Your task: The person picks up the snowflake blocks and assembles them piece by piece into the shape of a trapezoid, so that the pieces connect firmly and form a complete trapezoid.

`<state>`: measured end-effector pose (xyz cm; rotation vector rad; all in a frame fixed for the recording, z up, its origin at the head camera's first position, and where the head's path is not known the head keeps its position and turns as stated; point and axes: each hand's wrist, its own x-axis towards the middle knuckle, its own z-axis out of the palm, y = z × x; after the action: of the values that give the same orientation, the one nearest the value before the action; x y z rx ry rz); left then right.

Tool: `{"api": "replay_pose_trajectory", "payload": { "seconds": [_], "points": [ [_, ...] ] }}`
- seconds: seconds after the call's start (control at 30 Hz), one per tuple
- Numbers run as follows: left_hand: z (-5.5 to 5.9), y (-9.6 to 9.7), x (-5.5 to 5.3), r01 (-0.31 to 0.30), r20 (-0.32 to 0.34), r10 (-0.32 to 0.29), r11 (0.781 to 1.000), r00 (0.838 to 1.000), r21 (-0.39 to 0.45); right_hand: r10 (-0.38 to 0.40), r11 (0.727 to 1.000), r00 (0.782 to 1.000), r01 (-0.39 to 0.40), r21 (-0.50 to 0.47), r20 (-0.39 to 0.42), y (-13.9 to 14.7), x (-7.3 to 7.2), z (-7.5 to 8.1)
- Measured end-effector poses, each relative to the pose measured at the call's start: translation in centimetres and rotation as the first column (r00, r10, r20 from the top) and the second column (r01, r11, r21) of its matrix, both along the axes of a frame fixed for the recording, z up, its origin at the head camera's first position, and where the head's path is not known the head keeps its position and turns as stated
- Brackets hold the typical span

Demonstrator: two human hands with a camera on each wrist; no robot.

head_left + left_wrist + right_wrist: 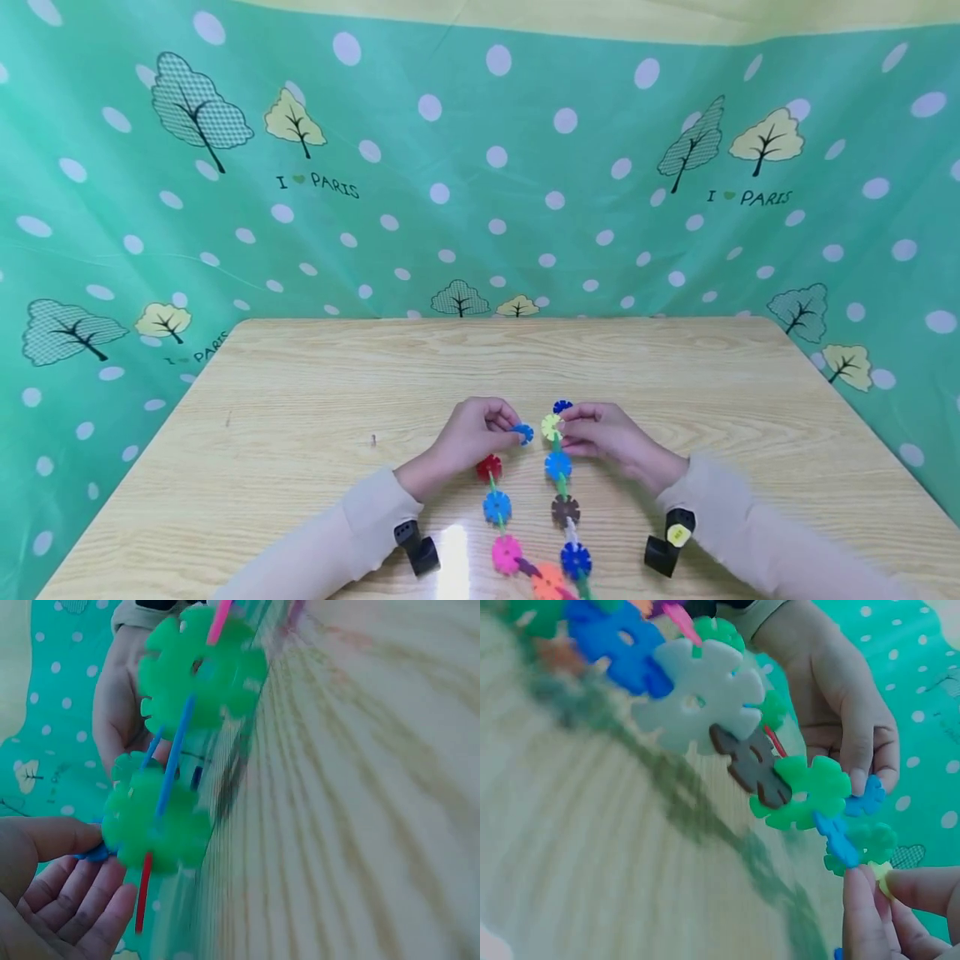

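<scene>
Between thumb and fingers my left hand [472,435] pinches a blue snowflake disc [525,433]; in the right wrist view this disc [867,796] is at its fingertips. Across from it, my right hand [613,435] pinches a yellow snowflake disc [550,427] on the chain's right side. A dark blue disc [562,406] shows just beyond the yellow one. The chain of notched plastic discs bends back towards me, with a red disc [489,467] on the left, a pink disc [507,555] lower down and a brown disc [566,510] on the right. Green discs [161,817] link edge-on between them.
A wood-grain table [315,400] lies under both hands. Behind it hangs a green polka-dotted cloth [495,108] printed with trees. Black wrist cameras [417,548] sit on both sleeves. The chain's near end runs out of the head view at the bottom.
</scene>
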<state>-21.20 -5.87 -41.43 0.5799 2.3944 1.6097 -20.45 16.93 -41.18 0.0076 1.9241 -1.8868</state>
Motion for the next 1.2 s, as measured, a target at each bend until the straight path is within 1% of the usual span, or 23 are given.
{"api": "replay_pose_trajectory", "payload": {
  "seconds": [0.1, 0.17, 0.4, 0.53, 0.63, 0.7, 0.93, 1.2],
  "points": [
    [0.2, -0.3, 0.0, 0.002, -0.011, -0.002, 1.0, 1.0, -0.009, -0.016, 0.993, 0.999, 0.019, -0.112, 0.028, -0.2, 0.7, -0.5],
    [0.2, -0.5, 0.1, -0.002, -0.014, 0.002, 1.0, 1.0, -0.017, -0.024, 0.986, 0.999, 0.03, -0.166, 0.041, -0.4, 1.2, -0.7],
    [0.4, -1.0, 0.2, -0.025, -0.025, 0.024, 0.999, 0.999, -0.031, -0.081, 0.957, 0.995, 0.096, -0.273, 0.066, -1.5, 2.3, -1.2],
    [0.6, -1.0, 0.5, -0.023, -0.083, 0.02, 0.999, 0.996, -0.045, -0.114, 0.941, 0.99, 0.136, -0.31, 0.087, -1.9, 2.5, -1.3],
    [0.7, -1.0, 0.6, -0.02, -0.135, 0.011, 0.997, 0.991, -0.068, -0.122, 0.932, 0.988, 0.146, -0.331, 0.095, -2.2, 2.6, -1.4],
    [0.8, -1.0, 0.6, -0.02, -0.156, 0.008, 0.997, 0.988, -0.079, -0.121, 0.927, 0.988, 0.149, -0.344, 0.101, -2.4, 2.7, -1.5],
    [0.8, -1.1, 0.7, -0.027, -0.19, 0.007, 0.994, 0.982, -0.102, -0.121, 0.909, 0.983, 0.164, -0.384, 0.135, -2.9, 2.7, -1.9],
    [0.7, -1.2, 0.7, -0.019, -0.208, -0.004, 0.994, 0.978, -0.111, -0.105, 0.901, 0.988, 0.143, -0.41, 0.114, -3.0, 2.5, -2.2]
  ]
}}
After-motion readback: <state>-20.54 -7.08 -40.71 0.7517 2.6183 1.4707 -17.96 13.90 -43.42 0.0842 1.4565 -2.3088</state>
